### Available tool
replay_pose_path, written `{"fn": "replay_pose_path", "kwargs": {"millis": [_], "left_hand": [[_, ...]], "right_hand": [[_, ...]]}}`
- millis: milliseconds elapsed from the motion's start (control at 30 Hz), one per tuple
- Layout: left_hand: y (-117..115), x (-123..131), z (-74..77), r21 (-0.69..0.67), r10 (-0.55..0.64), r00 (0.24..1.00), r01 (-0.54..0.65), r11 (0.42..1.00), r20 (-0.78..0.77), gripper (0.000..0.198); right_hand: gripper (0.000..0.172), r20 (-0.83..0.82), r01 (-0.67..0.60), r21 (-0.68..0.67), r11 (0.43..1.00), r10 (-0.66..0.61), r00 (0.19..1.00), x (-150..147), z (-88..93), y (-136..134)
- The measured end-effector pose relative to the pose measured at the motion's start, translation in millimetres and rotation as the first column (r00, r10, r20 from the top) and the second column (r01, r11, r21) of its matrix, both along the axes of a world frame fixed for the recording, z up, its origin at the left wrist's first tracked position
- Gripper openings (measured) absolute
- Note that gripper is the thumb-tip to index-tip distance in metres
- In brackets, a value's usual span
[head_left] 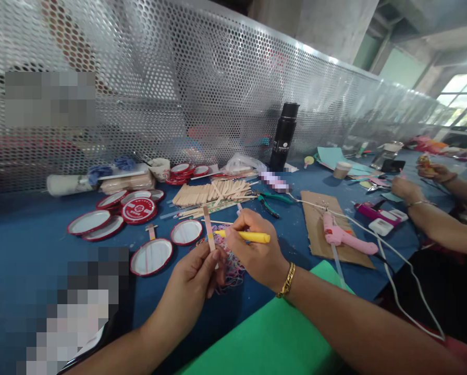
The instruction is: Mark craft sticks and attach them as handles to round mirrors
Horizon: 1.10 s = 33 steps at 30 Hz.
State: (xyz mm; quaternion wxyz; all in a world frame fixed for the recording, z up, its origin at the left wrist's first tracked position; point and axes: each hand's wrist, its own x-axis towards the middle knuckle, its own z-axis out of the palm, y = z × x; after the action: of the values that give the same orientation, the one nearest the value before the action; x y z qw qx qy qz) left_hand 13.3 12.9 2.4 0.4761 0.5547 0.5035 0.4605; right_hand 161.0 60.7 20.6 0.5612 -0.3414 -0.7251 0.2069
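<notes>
My left hand (196, 278) pinches a wooden craft stick (207, 228) and holds it upright above a tangle of small coloured rubber bands (230, 260). My right hand (257, 252), with a gold bracelet on the wrist, grips a yellow pen-like tool (249, 237) whose tip points at the stick. Both hands hover over the blue table (34, 239), just in front of a pile of more craft sticks (212, 192).
Several red-rimmed round lids (151, 256) lie to the left. Green-handled pliers (270, 200), a pink glue gun (345, 237) on cardboard and a black flask (282, 136) lie right. A green sheet (272, 333) covers the near edge. Another person's arms (429, 213) work at far right. A perforated metal screen (218, 88) backs the table.
</notes>
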Motion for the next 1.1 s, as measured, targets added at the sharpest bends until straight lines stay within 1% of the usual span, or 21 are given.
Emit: {"fn": "replay_pose_path", "kwargs": {"millis": [100, 233, 333, 567, 733, 967, 1100], "left_hand": [[0.0, -0.1, -0.1, -0.002, 0.003, 1.0, -0.003, 1.0, 0.004, 0.045], [0.1, 0.3, -0.5, -0.003, 0.003, 1.0, -0.003, 1.0, 0.004, 0.045], [0.2, 0.3, 0.2, -0.004, 0.002, 1.0, -0.002, 1.0, 0.006, 0.044], [-1.5, 0.3, 2.5, 0.001, 0.002, 1.0, -0.002, 1.0, 0.008, 0.042], [-0.6, 0.1, 0.9, 0.024, 0.004, 1.0, -0.004, 1.0, -0.007, 0.042], [-0.4, 0.6, -0.7, 0.024, 0.004, 1.0, -0.004, 1.0, 0.015, 0.042], [-0.5, 0.9, -0.2, 0.018, 0.008, 1.0, -0.009, 1.0, 0.018, 0.041]], "right_hand": [[0.025, -0.018, 0.008, 0.002, 1.0, -0.008, 1.0, 0.7, 1.0, -0.8], [0.024, -0.036, -0.032, 0.011, 0.999, 0.032, 0.999, 0.4, 0.3, -2.0], [0.022, -0.04, -0.052, -0.006, 0.999, 0.052, 0.998, -0.4, -0.8, -2.0], [0.023, 0.021, -0.023, 0.021, 1.0, 0.022, 1.0, -0.8, -1.0, -0.2], [0.023, -0.001, 0.036, 0.039, 0.999, -0.036, 0.999, 0.8, -1.3, 0.7], [0.023, -0.01, -0.032, 0.048, 0.998, 0.032, 0.999, -0.2, -0.7, -2.5], [0.024, 0.027, -0.026, 0.055, 0.998, 0.025, 0.999, -1.4, -0.7, -1.8]]}}
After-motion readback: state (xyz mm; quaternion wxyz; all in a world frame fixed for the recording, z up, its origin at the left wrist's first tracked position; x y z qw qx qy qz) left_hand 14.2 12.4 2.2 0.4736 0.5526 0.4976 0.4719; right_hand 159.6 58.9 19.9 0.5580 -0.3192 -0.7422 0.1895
